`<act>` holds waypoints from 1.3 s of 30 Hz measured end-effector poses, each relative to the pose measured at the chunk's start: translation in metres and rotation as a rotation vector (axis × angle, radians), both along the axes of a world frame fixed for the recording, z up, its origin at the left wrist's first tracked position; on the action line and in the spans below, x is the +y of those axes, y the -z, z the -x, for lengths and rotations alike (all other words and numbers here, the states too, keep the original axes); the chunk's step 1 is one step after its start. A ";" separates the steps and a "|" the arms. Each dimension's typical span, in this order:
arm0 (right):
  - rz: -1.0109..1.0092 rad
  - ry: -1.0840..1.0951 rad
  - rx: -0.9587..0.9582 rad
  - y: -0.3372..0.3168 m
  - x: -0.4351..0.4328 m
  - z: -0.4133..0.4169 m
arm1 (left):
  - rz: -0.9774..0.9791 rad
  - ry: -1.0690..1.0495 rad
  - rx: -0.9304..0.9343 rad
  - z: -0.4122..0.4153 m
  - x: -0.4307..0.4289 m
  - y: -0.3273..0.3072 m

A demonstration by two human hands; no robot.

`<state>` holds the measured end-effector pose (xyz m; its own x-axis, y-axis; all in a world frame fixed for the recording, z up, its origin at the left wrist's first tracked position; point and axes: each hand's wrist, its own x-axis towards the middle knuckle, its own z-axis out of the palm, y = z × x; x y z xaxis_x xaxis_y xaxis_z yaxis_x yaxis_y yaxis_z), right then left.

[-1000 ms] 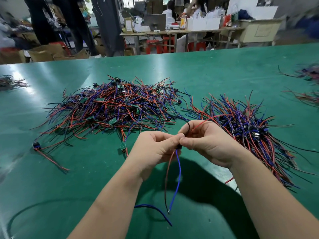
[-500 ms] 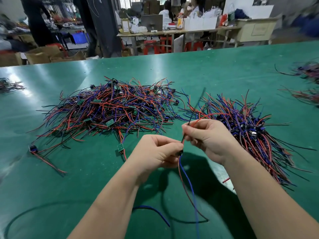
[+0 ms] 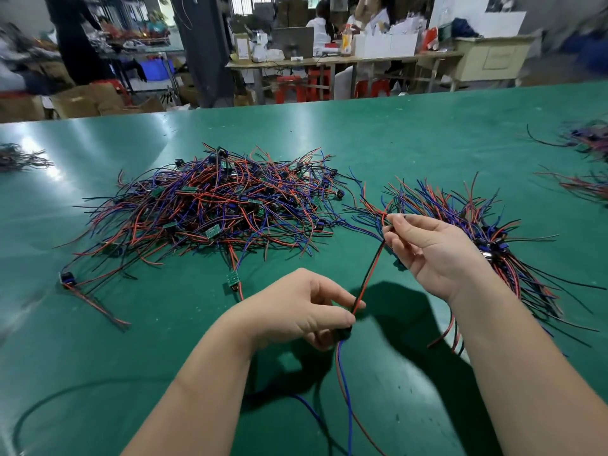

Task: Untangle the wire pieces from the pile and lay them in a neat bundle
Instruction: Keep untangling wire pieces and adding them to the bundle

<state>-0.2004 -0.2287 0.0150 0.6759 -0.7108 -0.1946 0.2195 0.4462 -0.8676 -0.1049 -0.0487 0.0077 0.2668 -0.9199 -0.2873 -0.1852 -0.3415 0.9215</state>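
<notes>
Here, my left hand (image 3: pixel 296 312): low and near me, thumb and curled fingers pinching the dark connector end of one wire piece (image 3: pixel 367 274)
My right hand (image 3: pixel 436 255): raised further out, palm towards me, thumb and forefinger pinching the far tips of that piece's red and black strands, other fingers loosely curled
Wire piece: red and black strands stretched on a slant between my two hands, above the table (image 3: pixel 378 139); its blue and red strands hang below my left hand towards me
Pile (image 3: pixel 210 209): tangled heap of red, blue and black wires with small green boards (image 3: pixel 213 232), on the table beyond my left hand
Bundle (image 3: pixel 441 205): wires lying roughly side by side, partly behind my right hand and forearm
Loose piece (image 3: pixel 232 280): green board on wires at the pile's near edge
Background: people (image 3: pixel 320 26) seated at a cluttered bench (image 3: pixel 296 61), blurred
</notes>
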 end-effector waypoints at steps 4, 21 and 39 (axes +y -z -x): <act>0.303 0.027 0.168 0.003 -0.005 0.003 | -0.062 0.015 -0.061 -0.007 0.004 -0.001; 0.082 -0.214 -0.005 0.000 -0.004 0.004 | 0.573 -0.322 0.527 -0.013 0.002 -0.010; -0.017 -0.767 -0.293 0.005 0.030 -0.002 | 0.881 -0.915 0.351 0.004 -0.020 0.002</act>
